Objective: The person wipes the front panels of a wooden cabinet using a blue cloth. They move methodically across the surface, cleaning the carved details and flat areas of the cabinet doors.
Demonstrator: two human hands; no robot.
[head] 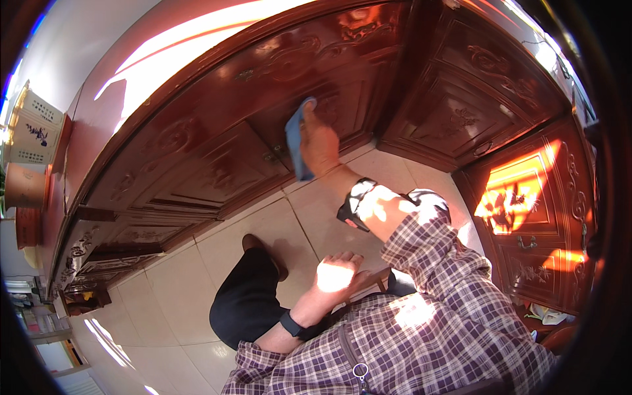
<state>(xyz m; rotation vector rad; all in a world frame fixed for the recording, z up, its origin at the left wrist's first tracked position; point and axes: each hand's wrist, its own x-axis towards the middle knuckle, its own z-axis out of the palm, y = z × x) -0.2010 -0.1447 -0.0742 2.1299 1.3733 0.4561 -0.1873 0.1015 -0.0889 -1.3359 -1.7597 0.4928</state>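
Note:
My right hand (318, 144) grips a folded blue cloth (295, 143), its thumb along the upper edge. The cloth is at the carved front of a dark red wooden cabinet (207, 168), over the paired lower doors; whether it presses on the wood I cannot tell. Below, my left hand (338, 276) is held low in front of my body, lit by strong sun. Its fingers lie close together and slightly curled, with the palm side hidden. A dark band (291, 323) is on the left wrist, a strapped device (356, 202) on the right.
The cabinet top (94, 113) bears flowerpots (34, 126) at the left. Carved cabinet doors (459, 108) continue around the corner, with a sunlit door (523, 192) at the right. Pale floor tiles (237, 217) lie under my dark-trousered leg (247, 296). White crumpled material (545, 313) lies lower right.

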